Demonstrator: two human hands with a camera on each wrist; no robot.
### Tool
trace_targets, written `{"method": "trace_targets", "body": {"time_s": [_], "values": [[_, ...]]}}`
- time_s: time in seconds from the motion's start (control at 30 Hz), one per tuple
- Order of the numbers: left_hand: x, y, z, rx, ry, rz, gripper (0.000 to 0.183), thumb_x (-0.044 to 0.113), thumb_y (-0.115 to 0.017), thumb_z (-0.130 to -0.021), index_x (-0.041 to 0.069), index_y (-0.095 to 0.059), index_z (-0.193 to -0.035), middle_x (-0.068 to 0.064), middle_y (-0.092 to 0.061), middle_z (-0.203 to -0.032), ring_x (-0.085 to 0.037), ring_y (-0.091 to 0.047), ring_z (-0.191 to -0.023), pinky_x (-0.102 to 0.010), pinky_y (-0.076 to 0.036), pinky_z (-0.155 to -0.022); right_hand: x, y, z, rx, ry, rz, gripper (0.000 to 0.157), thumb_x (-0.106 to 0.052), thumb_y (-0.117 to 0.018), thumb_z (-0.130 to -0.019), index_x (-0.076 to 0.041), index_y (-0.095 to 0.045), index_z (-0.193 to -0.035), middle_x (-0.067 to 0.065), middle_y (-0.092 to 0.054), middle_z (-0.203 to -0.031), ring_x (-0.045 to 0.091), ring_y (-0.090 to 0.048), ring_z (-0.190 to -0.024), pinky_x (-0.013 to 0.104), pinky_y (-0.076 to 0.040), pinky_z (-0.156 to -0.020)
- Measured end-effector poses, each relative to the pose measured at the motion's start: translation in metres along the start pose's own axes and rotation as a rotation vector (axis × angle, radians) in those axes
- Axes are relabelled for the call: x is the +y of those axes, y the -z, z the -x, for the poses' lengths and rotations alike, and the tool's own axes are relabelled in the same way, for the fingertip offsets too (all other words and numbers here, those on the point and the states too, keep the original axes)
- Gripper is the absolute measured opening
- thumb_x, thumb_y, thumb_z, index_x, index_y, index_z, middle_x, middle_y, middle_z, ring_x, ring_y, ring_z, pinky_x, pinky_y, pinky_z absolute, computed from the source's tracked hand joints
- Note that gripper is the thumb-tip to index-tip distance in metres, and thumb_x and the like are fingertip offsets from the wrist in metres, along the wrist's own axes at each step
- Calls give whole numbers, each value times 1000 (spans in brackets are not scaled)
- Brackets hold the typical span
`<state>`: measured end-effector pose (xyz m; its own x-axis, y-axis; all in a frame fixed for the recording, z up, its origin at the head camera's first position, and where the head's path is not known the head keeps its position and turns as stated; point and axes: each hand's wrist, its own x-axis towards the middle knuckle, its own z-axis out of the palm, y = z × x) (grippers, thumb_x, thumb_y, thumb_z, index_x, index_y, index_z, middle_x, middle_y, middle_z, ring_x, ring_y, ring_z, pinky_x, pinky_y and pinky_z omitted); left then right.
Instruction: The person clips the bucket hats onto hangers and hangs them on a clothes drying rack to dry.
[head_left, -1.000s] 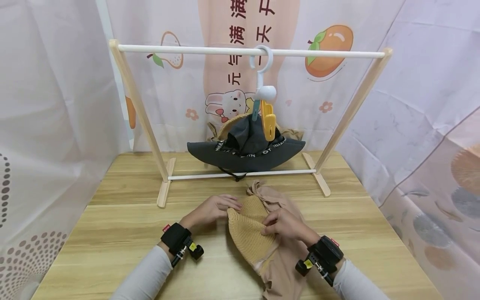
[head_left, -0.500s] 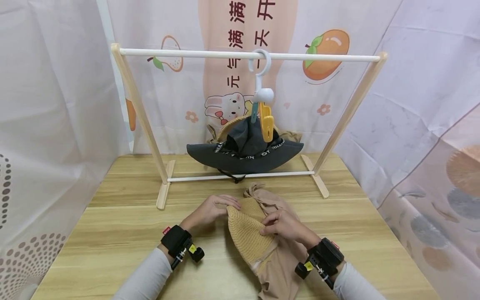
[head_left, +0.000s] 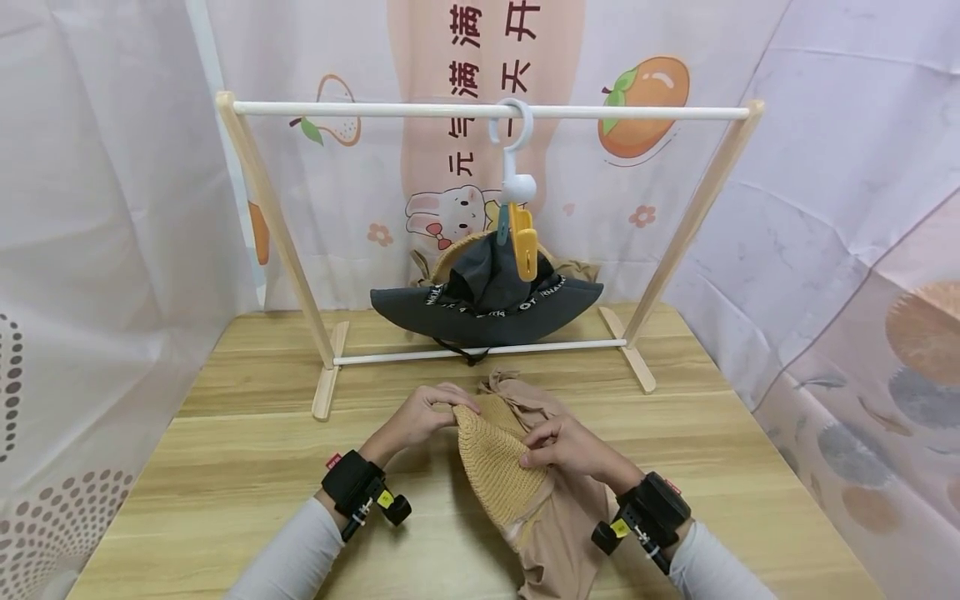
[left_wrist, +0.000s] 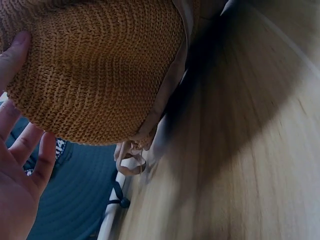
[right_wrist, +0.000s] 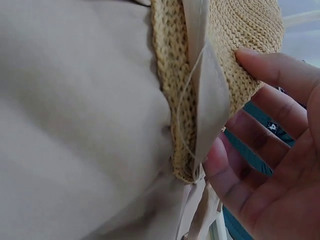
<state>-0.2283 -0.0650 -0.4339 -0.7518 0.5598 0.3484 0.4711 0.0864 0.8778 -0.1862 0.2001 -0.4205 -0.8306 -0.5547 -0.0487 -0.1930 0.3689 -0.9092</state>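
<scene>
A tan woven straw hat point(head_left: 491, 475) with beige cloth point(head_left: 558, 533) attached lies at the front middle of the table, folded over. My left hand point(head_left: 431, 414) pinches its far left edge; in the left wrist view the thumb rests on the weave point(left_wrist: 100, 70) and the fingers are behind it. From the right, my right hand point(head_left: 566, 450) pinches the woven part between thumb and fingers. The right wrist view shows the cloth lining point(right_wrist: 212, 95) beside the weave point(right_wrist: 245, 30). Cloth ties hang near the hat's far end.
Behind stands a wooden rack with a white top bar point(head_left: 337, 109). A white hook hanger point(head_left: 517, 158) hangs there with yellow and teal clips point(head_left: 527, 250). A dark bucket hat point(head_left: 487, 312) hangs from it, in front of another tan woven hat. Printed curtains surround the wooden table point(head_left: 262, 467).
The left hand has closed further over the hat's edge, which has risen slightly. The right hand keeps its pinch. The head view has shifted a little.
</scene>
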Motion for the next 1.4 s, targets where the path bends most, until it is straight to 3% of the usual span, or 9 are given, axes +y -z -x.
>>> {"method": "trace_targets", "body": {"time_s": [0.2,0.4,0.6,0.87,1.2,1.4], "values": [[11,2,0,20,-14,13,14,2,-66,-82,-4,-71,-94,-29,-65,-100,-19,-57,-98,-41,-47,-89,-4,1,0,-20,49,13,14,-3,-72,-75,3,-71,-88,19,-69,-86,4,-58,-73,18,-47,-64],[14,2,0,46,-34,3,13,1,-66,-82,-5,-71,-92,-22,-67,-96,-17,-58,-95,-39,-49,-86,3,0,-1,-21,130,36,13,-4,-71,-77,3,-70,-89,20,-67,-89,6,-56,-80,22,-48,-70],[23,2,0,89,-60,12,12,-2,-64,-83,-5,-71,-93,-19,-69,-92,-16,-60,-91,-42,-51,-84,22,0,-7,-10,138,18,11,-8,-72,-78,-3,-71,-88,10,-66,-86,5,-55,-79,20,-47,-69],[32,0,0,131,-115,-11,11,-2,-65,-83,-5,-71,-91,-19,-68,-89,-15,-60,-86,-31,-50,-78,21,2,-7,-16,112,-24,15,-15,-72,-79,-4,-70,-90,-3,-66,-86,6,-58,-79,19,-49,-68],[10,-3,-3,192,-141,-14,11,5,-67,-83,3,-72,-92,-13,-69,-89,-14,-57,-84,-26,-46,-74,15,3,-6,-23,132,-46,19,-10,-69,-82,-1,-70,-98,9,-68,-89,10,-60,-80,21,-51,-68],[7,-4,-4,237,-194,-15,15,10,-68,-83,-2,-72,-92,-14,-70,-87,-15,-58,-82,-27,-47,-72,12,3,-6,-10,140,-36,20,-11,-68,-83,-1,-70,-100,17,-67,-98,10,-61,-83,22,-52,-70]]}}
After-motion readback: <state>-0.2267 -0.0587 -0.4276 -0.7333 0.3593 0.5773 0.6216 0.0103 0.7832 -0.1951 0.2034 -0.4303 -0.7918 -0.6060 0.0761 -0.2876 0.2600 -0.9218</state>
